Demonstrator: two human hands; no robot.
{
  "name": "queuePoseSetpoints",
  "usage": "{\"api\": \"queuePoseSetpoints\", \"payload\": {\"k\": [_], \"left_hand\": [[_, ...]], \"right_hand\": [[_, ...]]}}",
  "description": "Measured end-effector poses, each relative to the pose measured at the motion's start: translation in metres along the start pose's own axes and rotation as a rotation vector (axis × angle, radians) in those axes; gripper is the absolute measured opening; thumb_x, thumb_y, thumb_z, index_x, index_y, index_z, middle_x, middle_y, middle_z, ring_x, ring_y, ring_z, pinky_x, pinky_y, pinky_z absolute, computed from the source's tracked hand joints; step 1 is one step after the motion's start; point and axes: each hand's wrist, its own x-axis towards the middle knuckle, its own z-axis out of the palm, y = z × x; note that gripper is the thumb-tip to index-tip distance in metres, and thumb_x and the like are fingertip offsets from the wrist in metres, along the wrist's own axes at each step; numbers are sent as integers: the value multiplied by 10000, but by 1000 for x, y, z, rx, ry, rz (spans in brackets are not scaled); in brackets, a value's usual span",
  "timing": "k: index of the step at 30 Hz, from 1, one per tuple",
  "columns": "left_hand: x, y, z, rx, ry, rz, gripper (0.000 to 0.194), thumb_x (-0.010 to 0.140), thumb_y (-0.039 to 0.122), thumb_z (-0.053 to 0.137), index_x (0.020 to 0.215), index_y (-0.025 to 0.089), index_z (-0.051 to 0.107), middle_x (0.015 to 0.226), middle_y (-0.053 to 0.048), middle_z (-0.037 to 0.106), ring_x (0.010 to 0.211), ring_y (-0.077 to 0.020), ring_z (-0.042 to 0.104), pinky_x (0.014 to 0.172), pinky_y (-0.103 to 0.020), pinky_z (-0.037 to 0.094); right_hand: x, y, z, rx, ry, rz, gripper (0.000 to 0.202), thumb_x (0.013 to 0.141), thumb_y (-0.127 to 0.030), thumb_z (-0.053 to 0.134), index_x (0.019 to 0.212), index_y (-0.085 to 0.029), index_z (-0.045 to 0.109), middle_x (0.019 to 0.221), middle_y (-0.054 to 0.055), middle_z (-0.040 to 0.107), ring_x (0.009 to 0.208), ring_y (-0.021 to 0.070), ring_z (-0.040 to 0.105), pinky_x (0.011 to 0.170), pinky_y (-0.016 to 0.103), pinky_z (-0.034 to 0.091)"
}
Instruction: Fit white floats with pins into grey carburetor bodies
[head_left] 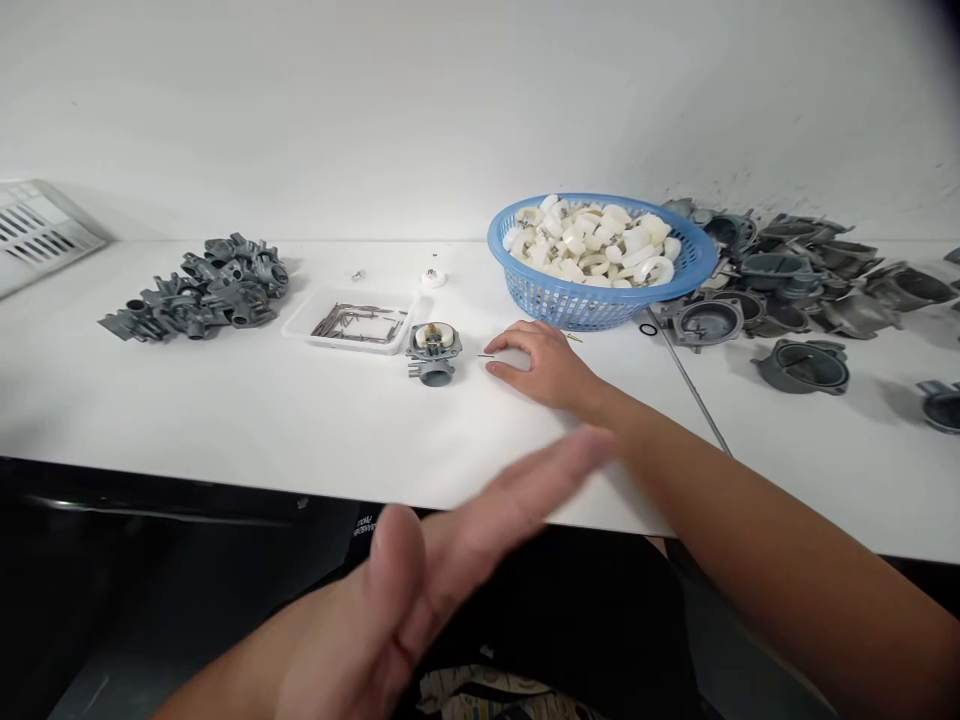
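A thin pin (485,356) lies between the thumb tip and forefinger tip of the right hand (546,365), which stand a little apart (whether either touches it, I cannot tell). Just left of those fingertips sits a metal body (434,374); farther left, a white tray (337,344). Beyond the knuckles stands a blue basket (555,302). Nearer the wearer, the blurred left hand (442,560) hovers bare, thumb spread from straight fingers.
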Motion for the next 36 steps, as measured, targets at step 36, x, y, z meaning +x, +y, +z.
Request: {"api": "queuePoseSetpoints", "payload": {"k": [36], "left_hand": [[70,-89,-112,599,481,-110,481,879,474,694,1308,282,594,1477,-78,542,1494,-297,377,1231,-499,333]], "right_hand": [[-4,-28,7,-13,-172,17,69,942,-241,612,944,-230,680,1240,61,652,1299,283,492,1104,487,355]]}}
